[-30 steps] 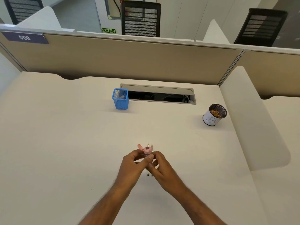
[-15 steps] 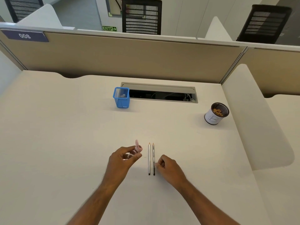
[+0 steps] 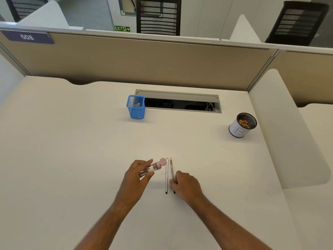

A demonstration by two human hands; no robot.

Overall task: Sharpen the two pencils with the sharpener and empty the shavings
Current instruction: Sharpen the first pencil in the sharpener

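Note:
Two pencils lie side by side on the cream desk, tips pointing away from me: the left pencil [image 3: 166, 175] and the right pencil [image 3: 171, 169]. My left hand [image 3: 135, 175] holds a pink, clear-bodied sharpener [image 3: 155, 166] with its round lid flipped open, just left of the pencils. My right hand [image 3: 185, 184] rests on the desk with its fingertips pinching the near end of the right pencil.
A blue mesh pen holder [image 3: 136, 107] stands at the back centre beside an open cable slot [image 3: 182, 103]. A white cup [image 3: 241, 125] with shavings inside stands at the right. Beige partition panels close the back and right.
My hands have separated from a joined grip. The left hand carried the sharpener to the left and tilted it; the pencils now lie on the desk with my right hand at their near end.

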